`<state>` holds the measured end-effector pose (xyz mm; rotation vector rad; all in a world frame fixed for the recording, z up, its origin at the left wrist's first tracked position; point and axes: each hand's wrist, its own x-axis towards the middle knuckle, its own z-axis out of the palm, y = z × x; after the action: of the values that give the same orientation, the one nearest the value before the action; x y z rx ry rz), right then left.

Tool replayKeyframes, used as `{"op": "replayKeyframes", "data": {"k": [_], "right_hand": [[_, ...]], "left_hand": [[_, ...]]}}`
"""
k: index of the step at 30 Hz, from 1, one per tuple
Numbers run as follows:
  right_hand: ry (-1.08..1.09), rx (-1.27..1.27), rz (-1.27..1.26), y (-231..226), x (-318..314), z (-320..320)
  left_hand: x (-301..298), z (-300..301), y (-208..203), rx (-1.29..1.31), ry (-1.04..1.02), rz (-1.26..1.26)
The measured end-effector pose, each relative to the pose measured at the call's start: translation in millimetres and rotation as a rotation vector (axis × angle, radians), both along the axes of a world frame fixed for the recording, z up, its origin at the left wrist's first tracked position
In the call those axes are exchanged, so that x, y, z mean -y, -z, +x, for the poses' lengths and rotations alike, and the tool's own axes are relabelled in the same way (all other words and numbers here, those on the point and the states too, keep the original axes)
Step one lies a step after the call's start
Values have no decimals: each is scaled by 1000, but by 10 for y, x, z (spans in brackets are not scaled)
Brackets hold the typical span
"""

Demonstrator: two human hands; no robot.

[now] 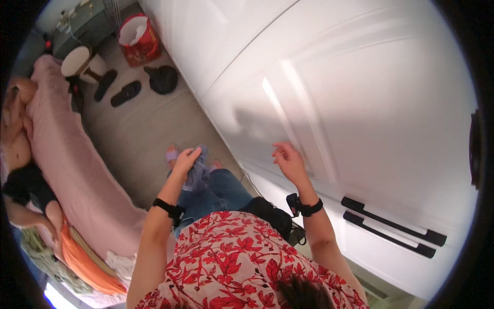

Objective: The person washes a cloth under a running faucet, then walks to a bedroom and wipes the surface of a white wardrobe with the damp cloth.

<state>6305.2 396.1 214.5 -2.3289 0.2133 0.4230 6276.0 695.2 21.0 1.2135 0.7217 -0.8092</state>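
Observation:
My left hand (187, 160) is closed on a crumpled blue-grey cloth (197, 175), which hangs down in front of my jeans. The cloth's exact kind I cannot make out. Held out to the right, my right hand (289, 160) has loosely bent fingers with nothing in them. It is close to the white panelled door of a wardrobe (329, 118); whether it touches the door I cannot tell. Two long black handles, an upper one (393, 222) and a lower one (388, 235), sit on the white fronts to the right of my right forearm.
Along the left runs a bed with a pink cover (77, 149), where another person (20, 149) lies. Orange fabric (87, 257) is near that person's legs. Black slippers (126, 93), a dark bag-like item (162, 80), a red bin (140, 42) and a white stool (82, 63) stand on the floor ahead.

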Motion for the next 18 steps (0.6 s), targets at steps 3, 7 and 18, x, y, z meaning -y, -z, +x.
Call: {"op": "replayKeyframes", "data": {"k": [3, 7, 18], "right_hand": [[-280, -162, -168, -133, -36, -12], [-496, -244, -264, -162, 86, -105], [-816, -195, -405, -250, 383, -386]], "left_hand": [[167, -83, -127, 36, -91, 15], [510, -112, -301, 64, -281, -123], [1278, -277, -85, 52, -451, -386]]}}
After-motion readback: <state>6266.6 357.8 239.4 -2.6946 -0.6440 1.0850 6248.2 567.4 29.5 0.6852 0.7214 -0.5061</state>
